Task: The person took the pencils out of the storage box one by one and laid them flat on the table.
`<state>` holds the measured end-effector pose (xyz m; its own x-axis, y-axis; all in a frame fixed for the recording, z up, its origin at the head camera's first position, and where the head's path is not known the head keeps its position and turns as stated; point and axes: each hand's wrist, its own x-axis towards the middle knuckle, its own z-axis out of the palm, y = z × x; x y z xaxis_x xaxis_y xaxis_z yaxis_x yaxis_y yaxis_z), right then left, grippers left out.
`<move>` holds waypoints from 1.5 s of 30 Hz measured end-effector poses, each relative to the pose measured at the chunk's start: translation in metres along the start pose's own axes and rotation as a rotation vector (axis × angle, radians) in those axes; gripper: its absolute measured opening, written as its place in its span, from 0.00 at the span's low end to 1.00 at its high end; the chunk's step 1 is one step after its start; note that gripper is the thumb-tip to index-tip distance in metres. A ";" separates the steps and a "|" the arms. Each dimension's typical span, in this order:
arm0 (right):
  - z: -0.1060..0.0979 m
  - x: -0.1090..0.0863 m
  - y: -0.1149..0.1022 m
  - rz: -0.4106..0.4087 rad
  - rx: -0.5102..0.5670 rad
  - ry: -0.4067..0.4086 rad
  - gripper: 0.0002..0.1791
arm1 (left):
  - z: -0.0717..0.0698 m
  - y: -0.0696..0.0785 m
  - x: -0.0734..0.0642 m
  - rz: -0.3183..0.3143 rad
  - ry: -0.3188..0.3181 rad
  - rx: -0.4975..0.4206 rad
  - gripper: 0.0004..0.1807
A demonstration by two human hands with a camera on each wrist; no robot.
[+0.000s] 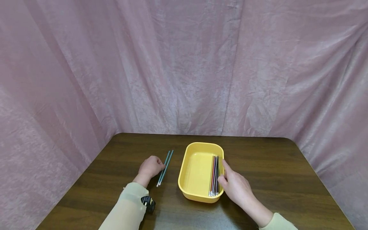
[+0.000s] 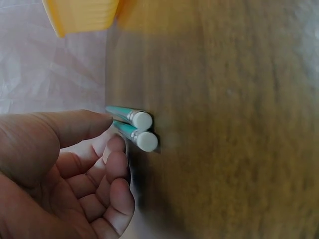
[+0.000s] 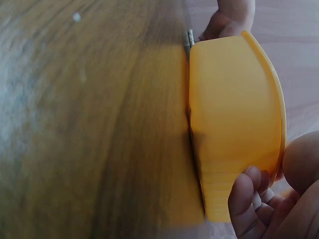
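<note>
Left of yellow bin (image 1: 196, 175): left hand (image 1: 150, 166), fingers bent, tips at two teal pencils (image 1: 166, 167); cannot tell whether pinching. Right of bin: right hand (image 1: 238, 185) gripping side wall, thumb over rim. Inside bin, along right wall: row of pencils (image 1: 214, 175).

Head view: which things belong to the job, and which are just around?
Likely in the job: two teal pencils at the left hand; yellow tray gripped by the right hand; multicoloured pencils inside it.

Just around: wooden table; pink curtain; black wrist device.

Pink drapes (image 1: 184, 67) behind wooden table (image 1: 264, 166)
</note>
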<state>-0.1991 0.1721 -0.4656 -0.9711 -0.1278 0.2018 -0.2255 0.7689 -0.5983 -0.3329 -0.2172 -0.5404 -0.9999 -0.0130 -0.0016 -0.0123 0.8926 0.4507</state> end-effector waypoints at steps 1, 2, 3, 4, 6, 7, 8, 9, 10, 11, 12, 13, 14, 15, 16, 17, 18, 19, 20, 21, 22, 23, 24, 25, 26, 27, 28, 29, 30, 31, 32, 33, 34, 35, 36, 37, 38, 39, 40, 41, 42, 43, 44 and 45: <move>0.000 0.000 0.000 0.001 0.000 -0.002 0.41 | -0.003 0.002 -0.002 0.009 0.009 -0.001 0.17; 0.000 0.001 0.000 0.001 0.000 -0.004 0.41 | -0.008 0.008 -0.006 0.004 0.009 -0.013 0.17; -0.001 0.001 0.000 0.001 -0.001 -0.005 0.41 | -0.015 0.016 -0.012 -0.003 0.012 -0.021 0.16; -0.001 0.001 0.000 0.000 -0.001 -0.006 0.41 | -0.023 0.025 -0.018 0.001 0.022 -0.035 0.16; -0.002 0.001 -0.001 -0.001 -0.001 -0.005 0.41 | -0.039 0.046 -0.033 -0.001 0.036 -0.053 0.14; -0.002 0.002 -0.001 -0.002 -0.001 -0.004 0.41 | -0.047 0.058 -0.041 0.001 0.045 -0.064 0.13; -0.003 0.002 -0.001 -0.003 0.000 -0.003 0.41 | -0.055 0.070 -0.048 -0.007 0.041 -0.080 0.12; -0.003 0.002 -0.002 -0.003 0.001 -0.003 0.41 | -0.060 0.078 -0.053 -0.003 0.045 -0.089 0.12; -0.004 0.002 -0.002 -0.002 0.003 -0.003 0.41 | -0.063 0.085 -0.057 0.003 0.047 -0.103 0.11; -0.004 0.002 -0.002 0.000 0.004 -0.004 0.41 | -0.064 0.090 -0.059 0.009 0.045 -0.116 0.11; -0.004 0.002 -0.002 0.002 0.004 -0.007 0.41 | -0.066 0.095 -0.061 0.015 0.045 -0.130 0.10; -0.005 0.002 -0.002 0.004 0.006 -0.010 0.41 | -0.067 0.100 -0.062 0.017 0.041 -0.150 0.10; -0.005 0.003 -0.003 0.006 0.007 -0.014 0.41 | -0.067 0.104 -0.062 0.018 0.037 -0.173 0.10; -0.006 0.003 -0.003 0.008 0.008 -0.016 0.41 | -0.067 0.108 -0.063 0.021 0.034 -0.195 0.10; -0.006 0.003 -0.003 0.009 0.009 -0.018 0.41 | -0.066 0.111 -0.064 0.029 0.036 -0.214 0.09; -0.006 0.003 -0.002 0.009 0.011 -0.020 0.41 | -0.065 0.114 -0.064 0.034 0.038 -0.229 0.09; -0.006 0.002 -0.002 0.009 0.012 -0.019 0.40 | -0.066 0.119 -0.066 0.038 0.039 -0.247 0.09; -0.006 0.002 -0.002 0.009 0.013 -0.019 0.40 | -0.066 0.123 -0.067 0.046 0.037 -0.263 0.08; -0.006 0.002 -0.002 0.008 0.016 -0.018 0.40 | -0.065 0.127 -0.068 0.052 0.035 -0.281 0.08; -0.006 0.002 -0.002 0.007 0.017 -0.017 0.40 | -0.065 0.132 -0.070 0.059 0.032 -0.294 0.08; -0.005 0.002 -0.001 0.007 0.021 -0.018 0.40 | -0.064 0.136 -0.072 0.062 0.028 -0.306 0.08; -0.005 0.002 -0.001 0.007 0.022 -0.019 0.39 | -0.064 0.140 -0.073 0.064 0.020 -0.319 0.08; -0.005 0.002 -0.001 0.006 0.023 -0.020 0.39 | -0.064 0.145 -0.075 0.071 0.013 -0.329 0.07; -0.004 0.002 -0.001 0.006 0.023 -0.020 0.39 | -0.063 0.149 -0.077 0.072 0.003 -0.339 0.07; -0.004 0.002 0.000 0.004 0.023 -0.020 0.39 | -0.063 0.153 -0.078 0.076 -0.005 -0.347 0.07; -0.003 0.002 0.000 0.003 0.023 -0.019 0.39 | -0.062 0.157 -0.080 0.085 -0.009 -0.349 0.07; -0.003 0.002 0.000 0.001 0.023 -0.018 0.39 | -0.063 0.161 -0.081 0.095 -0.013 -0.351 0.07; -0.002 0.002 0.000 -0.001 0.021 -0.015 0.39 | -0.062 0.165 -0.082 0.110 -0.017 -0.351 0.07; -0.002 0.002 0.000 -0.002 0.020 -0.012 0.39 | -0.062 0.168 -0.084 0.120 -0.026 -0.357 0.07; -0.002 0.002 0.000 -0.002 0.020 -0.012 0.39 | -0.061 0.172 -0.084 0.131 -0.031 -0.358 0.07; -0.002 0.002 0.000 -0.001 0.021 -0.013 0.39 | -0.060 0.175 -0.085 0.143 -0.034 -0.355 0.07; -0.002 0.002 0.000 0.000 0.020 -0.014 0.39 | -0.059 0.178 -0.086 0.154 -0.037 -0.348 0.07; -0.003 0.002 -0.001 0.001 0.018 -0.015 0.39 | -0.058 0.180 -0.086 0.163 -0.042 -0.341 0.08; -0.003 0.003 -0.001 0.000 0.018 -0.015 0.39 | -0.057 0.182 -0.086 0.176 -0.040 -0.328 0.08; -0.003 0.003 -0.001 -0.001 0.017 -0.014 0.40 | -0.056 0.184 -0.086 0.185 -0.034 -0.313 0.08; -0.003 0.004 -0.001 -0.003 0.017 -0.014 0.40 | -0.055 0.186 -0.086 0.199 -0.023 -0.294 0.07; -0.004 0.004 -0.001 -0.005 0.017 -0.014 0.40 | -0.054 0.189 -0.087 0.209 -0.013 -0.273 0.07; -0.004 0.005 -0.001 -0.006 0.017 -0.013 0.40 | -0.053 0.191 -0.087 0.218 -0.003 -0.257 0.07; -0.004 0.005 -0.001 -0.006 0.019 -0.012 0.40 | -0.052 0.193 -0.087 0.228 0.005 -0.241 0.07; -0.004 0.005 -0.001 -0.006 0.021 -0.012 0.40 | -0.051 0.195 -0.088 0.238 0.013 -0.227 0.07; -0.004 0.005 -0.001 -0.003 0.022 -0.014 0.40 | -0.049 0.198 -0.089 0.244 0.014 -0.218 0.07; -0.004 0.005 -0.001 -0.001 0.021 -0.016 0.40 | -0.047 0.201 -0.090 0.251 0.013 -0.212 0.07; -0.004 0.004 -0.001 0.002 0.021 -0.019 0.40 | -0.045 0.203 -0.090 0.251 0.008 -0.203 0.07; -0.004 0.004 0.000 0.005 0.020 -0.021 0.40 | -0.043 0.206 -0.091 0.254 0.002 -0.201 0.07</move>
<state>-0.2029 0.1738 -0.4616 -0.9735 -0.1379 0.1826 -0.2225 0.7565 -0.6150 -0.2441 -0.0515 -0.4094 -0.9710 0.1973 0.1353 0.2387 0.7605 0.6040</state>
